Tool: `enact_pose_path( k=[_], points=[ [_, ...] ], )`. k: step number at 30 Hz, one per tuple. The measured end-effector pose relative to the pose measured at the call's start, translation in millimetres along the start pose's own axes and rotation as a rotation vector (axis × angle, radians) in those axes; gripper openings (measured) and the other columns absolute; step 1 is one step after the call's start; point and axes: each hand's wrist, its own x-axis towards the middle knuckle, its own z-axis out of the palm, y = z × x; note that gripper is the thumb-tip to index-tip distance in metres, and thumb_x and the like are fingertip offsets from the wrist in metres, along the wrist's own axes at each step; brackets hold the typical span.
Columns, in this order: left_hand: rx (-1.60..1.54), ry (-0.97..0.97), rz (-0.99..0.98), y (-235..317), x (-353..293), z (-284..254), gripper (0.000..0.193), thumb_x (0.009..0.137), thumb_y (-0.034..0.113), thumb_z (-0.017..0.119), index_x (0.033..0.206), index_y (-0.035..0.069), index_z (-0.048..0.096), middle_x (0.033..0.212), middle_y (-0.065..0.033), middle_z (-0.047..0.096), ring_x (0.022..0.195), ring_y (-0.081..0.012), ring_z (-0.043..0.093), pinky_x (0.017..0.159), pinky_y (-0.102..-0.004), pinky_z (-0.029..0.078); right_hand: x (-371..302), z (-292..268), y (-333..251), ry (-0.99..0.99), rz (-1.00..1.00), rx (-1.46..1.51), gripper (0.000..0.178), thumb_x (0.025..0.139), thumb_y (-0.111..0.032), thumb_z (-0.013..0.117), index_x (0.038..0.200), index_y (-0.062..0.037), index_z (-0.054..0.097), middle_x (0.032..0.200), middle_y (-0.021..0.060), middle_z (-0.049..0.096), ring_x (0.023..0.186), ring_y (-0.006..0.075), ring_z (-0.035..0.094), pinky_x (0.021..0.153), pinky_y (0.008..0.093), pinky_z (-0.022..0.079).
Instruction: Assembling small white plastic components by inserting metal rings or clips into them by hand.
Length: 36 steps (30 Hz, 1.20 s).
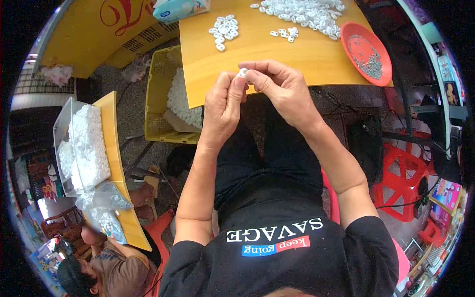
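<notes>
My left hand point(222, 101) and my right hand point(284, 91) meet over the near edge of the yellow table point(277, 57). Between their thumbs and fingertips they pinch a small white plastic piece point(243, 73) with a yellowish spot on it; fingers cover most of it. Beyond my left hand lies a small group of white oval pieces with holes point(225, 28). A larger heap of white pieces point(302, 14) covers the far right, with a few loose ones point(285, 33) in front. On the right, a red oval dish point(350, 30) contains many small metal parts point(372, 67).
A tissue pack point(180, 9) lies at the table's far left corner. Below its left side stands a yellow crate point(153, 99) with white pieces. Farther left, a person point(121, 270) sits by another table point(111, 143) bearing a clear bin of white pieces. Red stools point(403, 173) stand at right.
</notes>
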Motion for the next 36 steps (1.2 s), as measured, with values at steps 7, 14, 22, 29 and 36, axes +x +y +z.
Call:
enact_pose_path(
  k=[7, 14, 22, 29, 36],
  points=[
    [-0.093, 0.087, 0.078, -5.1, 1.6, 10.2, 0.022, 0.102, 0.019, 0.052, 0.091, 0.001, 0.057, 0.069, -0.0014, 0.053, 0.063, -0.0079, 0.049, 0.057, -0.0239, 0.041, -0.9, 6.5, -2.8, 0.03, -0.063, -0.014, 0.022, 0.095, -0.01, 0.062, 0.11, 0.0051, 0.067, 0.095, 0.0049, 0.069, 0.079, 0.0075, 0.061, 0.071, 0.0226, 0.052],
    [-0.201, 0.033, -0.044, -2.2, 1.2, 5.0, 0.03, 0.106, 0.028, 0.044, 0.093, 0.004, 0.055, 0.079, 0.0008, 0.051, 0.075, -0.0085, 0.046, 0.07, -0.0243, 0.042, 0.7, 5.3, 0.9, 0.083, -0.04, -0.026, 0.021, 0.095, -0.009, 0.063, 0.111, 0.0046, 0.066, 0.093, 0.0046, 0.067, 0.08, 0.008, 0.061, 0.071, 0.0233, 0.051],
    [-0.104, 0.147, 0.209, -15.4, 3.5, 16.0, 0.046, 0.106, 0.038, 0.037, 0.117, 0.001, 0.061, 0.118, -0.0118, 0.056, 0.109, -0.0192, 0.055, 0.094, -0.0305, 0.043, 2.4, 1.3, 8.3, 0.0, 0.044, 0.176, 0.056, 0.093, -0.01, 0.065, 0.141, 0.0032, 0.039, 0.099, 0.0095, 0.068, 0.087, 0.0123, 0.063, 0.08, 0.025, 0.051],
    [-0.421, 0.008, 0.154, -15.6, -2.3, 19.2, 0.041, 0.106, 0.033, 0.04, 0.117, 0.0, 0.061, 0.126, -0.0135, 0.057, 0.118, -0.0216, 0.053, 0.098, -0.0317, 0.044, -1.2, 3.3, 3.6, -0.074, 0.227, 0.558, 0.077, 0.091, -0.008, 0.067, 0.15, 0.0009, 0.018, 0.099, 0.0098, 0.065, 0.089, 0.0142, 0.062, 0.087, 0.0301, 0.051],
    [-0.547, -0.014, 0.113, -15.4, -6.5, 17.1, 0.036, 0.105, 0.028, 0.043, 0.113, -0.002, 0.061, 0.123, -0.0142, 0.059, 0.115, -0.0213, 0.056, 0.1, -0.0323, 0.042, -3.0, 0.7, 3.8, -0.149, 0.294, 0.66, 0.076, 0.091, -0.009, 0.067, 0.151, -0.0056, 0.022, 0.112, 0.0095, 0.063, 0.104, 0.0168, 0.063, 0.093, 0.0344, 0.051]
  ],
)
